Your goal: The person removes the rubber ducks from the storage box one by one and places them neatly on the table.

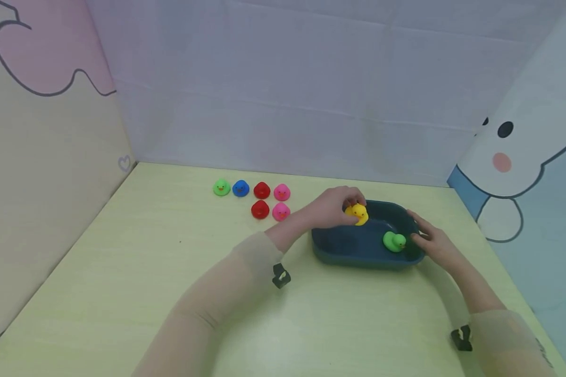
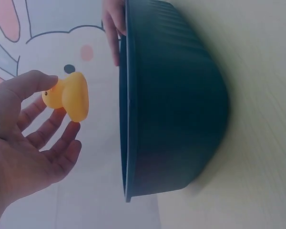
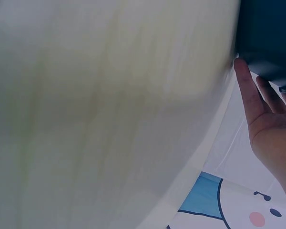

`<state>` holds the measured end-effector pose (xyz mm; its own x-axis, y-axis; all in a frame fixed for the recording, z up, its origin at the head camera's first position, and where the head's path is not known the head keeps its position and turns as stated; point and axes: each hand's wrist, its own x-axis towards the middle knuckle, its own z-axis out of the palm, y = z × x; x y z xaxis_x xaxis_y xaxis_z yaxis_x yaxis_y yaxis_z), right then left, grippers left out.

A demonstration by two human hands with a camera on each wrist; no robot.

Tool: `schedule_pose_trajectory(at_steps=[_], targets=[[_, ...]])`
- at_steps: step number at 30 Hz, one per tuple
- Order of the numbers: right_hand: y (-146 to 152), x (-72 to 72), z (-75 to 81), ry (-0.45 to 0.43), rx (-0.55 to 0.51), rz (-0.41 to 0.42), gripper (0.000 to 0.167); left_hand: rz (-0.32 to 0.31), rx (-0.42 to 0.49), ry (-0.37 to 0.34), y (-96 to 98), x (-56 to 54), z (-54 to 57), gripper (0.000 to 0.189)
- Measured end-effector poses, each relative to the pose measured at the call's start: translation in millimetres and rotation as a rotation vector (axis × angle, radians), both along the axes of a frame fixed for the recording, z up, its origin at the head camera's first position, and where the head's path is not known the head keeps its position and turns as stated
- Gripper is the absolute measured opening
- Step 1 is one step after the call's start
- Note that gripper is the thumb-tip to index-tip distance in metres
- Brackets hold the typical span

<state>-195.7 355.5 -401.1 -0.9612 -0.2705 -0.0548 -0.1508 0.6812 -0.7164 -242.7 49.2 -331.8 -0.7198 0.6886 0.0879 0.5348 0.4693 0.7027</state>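
In the head view my left hand (image 1: 332, 208) pinches a yellow rubber duck (image 1: 359, 213) between thumb and fingers, above the left part of a dark teal plastic basin (image 1: 344, 259). The left wrist view has the duck (image 2: 75, 98) held clear of the basin's rim (image 2: 128, 109). My right hand (image 1: 436, 246) holds the basin's right end, thumb over the rim and fingers along the outer wall. From the right wrist, that hand's fingers (image 3: 250, 95) touch the outside of the basin (image 3: 269, 38). A green rubber duck (image 1: 394, 241) lies inside the basin's right half.
Left of the basin, a back row holds a green duck (image 1: 221, 187), a blue duck (image 1: 240, 188), a red duck (image 1: 261, 190) and a pink duck (image 1: 282, 192). Another red duck (image 1: 260, 209) and pink duck (image 1: 281, 211) sit in front. Walls (image 1: 283, 104) border the table (image 1: 170, 283).
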Motion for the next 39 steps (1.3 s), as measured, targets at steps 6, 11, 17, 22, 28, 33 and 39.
schedule_pose_trajectory(at_steps=[6,11,17,22,28,33,39], targets=[[-0.7,0.3,0.6,0.008,0.005,0.001,0.06,0.021,0.029,0.011,-12.3,8.5,16.1,0.031],[-1.0,-0.4,0.5,0.023,0.005,0.007,0.06,0.047,0.057,0.016,-23.7,13.6,25.4,0.031],[0.0,-1.2,-1.3,0.048,0.009,0.013,0.059,0.084,0.072,0.039,-40.1,17.0,36.9,0.032],[0.8,-1.4,-2.1,0.049,0.01,0.01,0.059,0.111,0.097,0.042,-56.8,20.0,49.4,0.033],[0.9,-1.2,-1.0,0.021,0.013,0.004,0.06,0.141,0.159,0.055,-75.6,21.5,56.5,0.033],[0.2,-1.3,-0.1,0.013,0.011,-0.002,0.06,0.15,0.24,0.063,-89.9,21.5,56.1,0.034],[-0.7,-1.5,0.2,0.002,0.014,-0.005,0.06,0.15,0.252,0.125,-109.3,21.2,54.5,0.035]])
